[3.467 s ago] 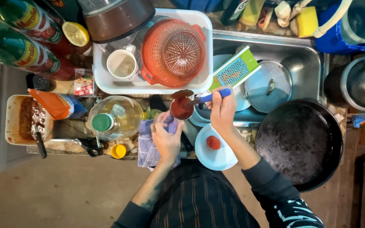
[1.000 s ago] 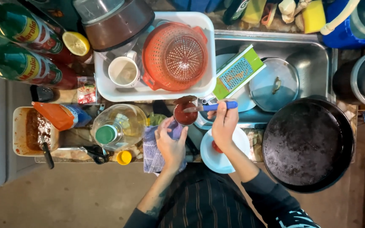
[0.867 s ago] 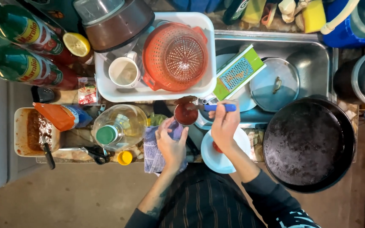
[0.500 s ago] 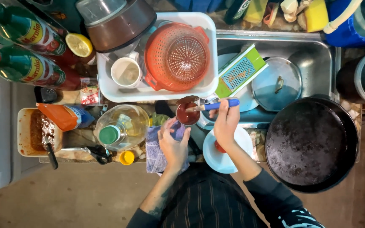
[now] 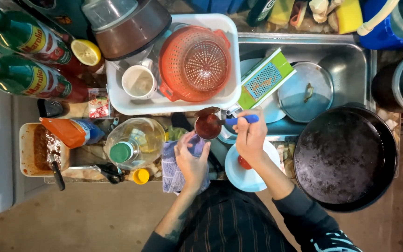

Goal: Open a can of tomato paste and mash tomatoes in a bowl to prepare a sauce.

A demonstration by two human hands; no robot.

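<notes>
Barely shifted, left hand (image 5: 190, 156) steadies the sauce-filled can (image 5: 208, 127) while right hand (image 5: 252, 136), at three o'clock, grips the blue-handled utensil (image 5: 239, 120) scraping inside.

We find little room: the oil bottle (image 5: 134, 145) crowds our left, the black pan (image 5: 346, 158) our right, the white tub (image 5: 117, 93) blocks the far side. Only the near counter edge stays open.

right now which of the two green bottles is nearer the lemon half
The upper green bottle: its base nearly touches the lemon half; the lower bottle lies further down-left.
</notes>
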